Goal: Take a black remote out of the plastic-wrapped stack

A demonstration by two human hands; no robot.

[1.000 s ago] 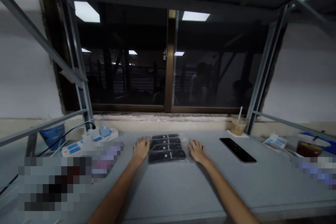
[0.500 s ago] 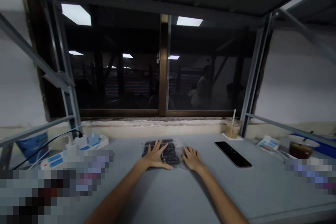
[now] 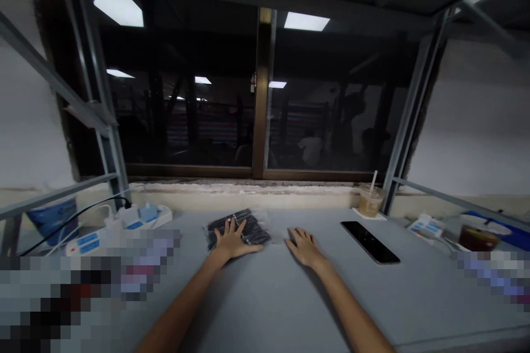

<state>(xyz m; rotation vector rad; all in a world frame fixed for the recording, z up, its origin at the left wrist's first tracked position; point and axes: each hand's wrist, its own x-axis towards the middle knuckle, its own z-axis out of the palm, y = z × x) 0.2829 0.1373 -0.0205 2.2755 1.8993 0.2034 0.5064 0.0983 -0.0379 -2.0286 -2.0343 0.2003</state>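
Note:
A clear plastic bag of several black remote controls (image 3: 248, 223) lies on the grey table (image 3: 273, 298), turned at a slight angle. My left hand (image 3: 232, 241) rests flat on top of the bag, fingers spread. Just right of the bag, my right hand (image 3: 303, 245) lies flat on the bare table with its fingers apart and holds nothing.
A black phone (image 3: 370, 241) lies right of my hands, with an iced drink cup and straw (image 3: 370, 198) behind it. A white power strip with plugs (image 3: 124, 224) sits at the left. Metal frame posts stand at both sides, and a dark window runs along the back.
My left hand moved from beside the bag onto it and slid it leftward, turning it. My right hand came off the bag's edge and now lies on the table.

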